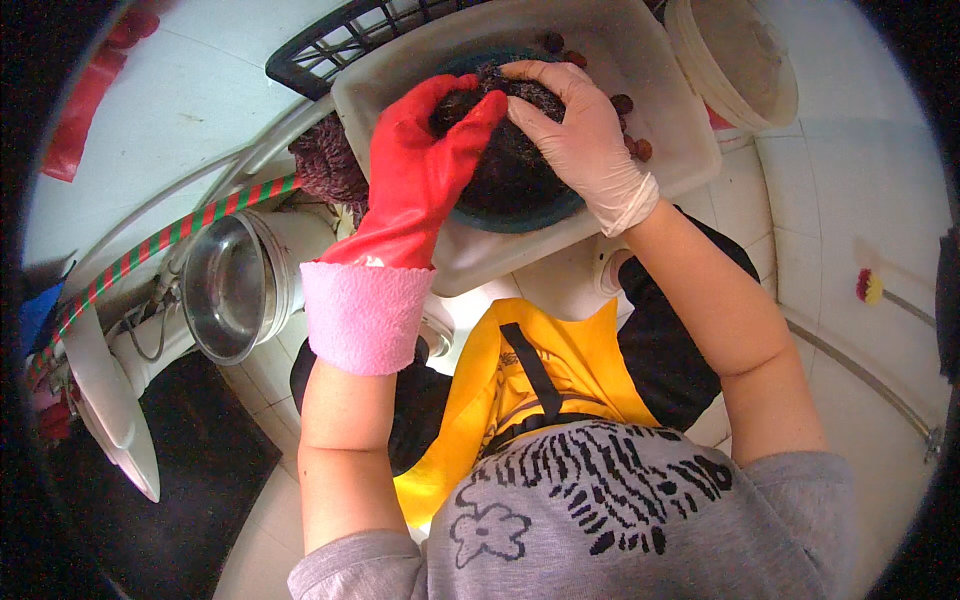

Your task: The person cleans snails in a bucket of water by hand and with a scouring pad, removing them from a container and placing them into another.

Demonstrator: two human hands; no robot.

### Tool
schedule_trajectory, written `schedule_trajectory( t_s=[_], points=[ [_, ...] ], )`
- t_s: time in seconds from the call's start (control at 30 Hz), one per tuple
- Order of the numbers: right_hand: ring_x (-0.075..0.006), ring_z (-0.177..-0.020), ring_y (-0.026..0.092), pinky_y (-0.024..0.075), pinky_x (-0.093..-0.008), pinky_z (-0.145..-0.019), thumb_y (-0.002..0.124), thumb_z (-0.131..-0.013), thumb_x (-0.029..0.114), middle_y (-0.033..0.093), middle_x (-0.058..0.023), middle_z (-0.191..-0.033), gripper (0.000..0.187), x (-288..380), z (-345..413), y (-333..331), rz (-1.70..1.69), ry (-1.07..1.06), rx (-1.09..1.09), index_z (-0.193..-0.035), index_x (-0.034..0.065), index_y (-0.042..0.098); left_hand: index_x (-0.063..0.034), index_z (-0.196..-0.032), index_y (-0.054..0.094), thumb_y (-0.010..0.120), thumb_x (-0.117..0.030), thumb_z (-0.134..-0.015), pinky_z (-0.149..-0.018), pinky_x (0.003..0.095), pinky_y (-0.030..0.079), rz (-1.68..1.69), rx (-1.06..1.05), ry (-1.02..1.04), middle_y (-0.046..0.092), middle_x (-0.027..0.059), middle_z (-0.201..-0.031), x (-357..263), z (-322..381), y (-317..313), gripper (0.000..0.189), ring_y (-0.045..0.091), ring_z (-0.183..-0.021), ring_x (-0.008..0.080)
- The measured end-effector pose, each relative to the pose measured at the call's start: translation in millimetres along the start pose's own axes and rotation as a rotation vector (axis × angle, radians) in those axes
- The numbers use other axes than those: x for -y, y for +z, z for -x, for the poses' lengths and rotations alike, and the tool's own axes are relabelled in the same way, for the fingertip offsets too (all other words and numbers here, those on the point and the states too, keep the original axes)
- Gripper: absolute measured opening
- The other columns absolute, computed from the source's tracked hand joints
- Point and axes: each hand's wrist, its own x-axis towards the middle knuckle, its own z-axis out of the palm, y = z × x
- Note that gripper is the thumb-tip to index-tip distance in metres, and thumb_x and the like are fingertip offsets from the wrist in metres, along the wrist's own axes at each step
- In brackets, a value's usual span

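My left hand (424,150) wears a red rubber glove with a fuzzy pink cuff (367,315). Its fingers curl around a dark, bristly fibrous clump (491,79). In a thin whitish disposable glove, my right hand (581,139) pinches the same clump from the other side, fingertips close to the red glove. Both hands are over a dark blue-green basin (517,223) full of dark material. That basin sits inside a white plastic tub (480,266). Several small reddish-brown round pieces (643,150) lie in the tub to the right of the basin.
A black plastic crate (322,64) is behind the tub, and a white bucket (739,64) stands at upper right. At left are a metal bowl (225,289), a striped mop handle (180,229) with its dark mop head (330,161), and a toilet seat (112,409).
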Motion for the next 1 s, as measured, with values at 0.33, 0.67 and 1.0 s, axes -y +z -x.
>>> schedule_trajectory(
  t_s=[0.33,0.67,1.0],
  points=[
    [-0.0324,-0.098,0.058,0.0449,-0.0375,-0.091,0.068,-0.078,0.018,0.061,-0.0163,-0.101,0.029,-0.9,0.1,-0.4,0.023,0.005,-0.010,-0.105,0.0079,0.065,-0.0014,-0.102,0.066,0.074,-0.019,-0.081,-0.076,0.0242,0.049,0.116,-0.007,-0.262,0.068,0.0061,-0.093,-12.6,0.0,2.5,0.029,0.061,-0.084,0.0112],
    [-0.0331,-0.096,0.058,0.0462,-0.0379,-0.088,0.070,-0.077,0.032,0.060,-0.0164,-0.099,0.039,-4.4,-6.5,-5.5,0.126,-0.024,0.015,-0.106,0.0071,0.065,0.0000,-0.109,0.062,0.072,-0.024,-0.079,-0.081,0.0313,0.050,-0.331,0.066,-0.051,0.067,0.0143,-0.097,8.8,-3.4,-3.8,0.039,0.064,-0.088,0.0226],
    [-0.0340,-0.094,0.058,0.0470,-0.0393,-0.086,0.074,-0.070,0.044,0.059,-0.0168,-0.097,0.051,-8.9,-9.5,-11.1,0.203,-0.119,0.222,-0.105,0.0073,0.066,-0.0013,-0.116,0.057,0.069,-0.017,-0.070,-0.085,0.0387,0.050,-0.336,0.062,0.025,0.065,0.0212,-0.102,2.4,5.3,3.1,0.050,0.062,-0.099,0.0363]
  ],
)
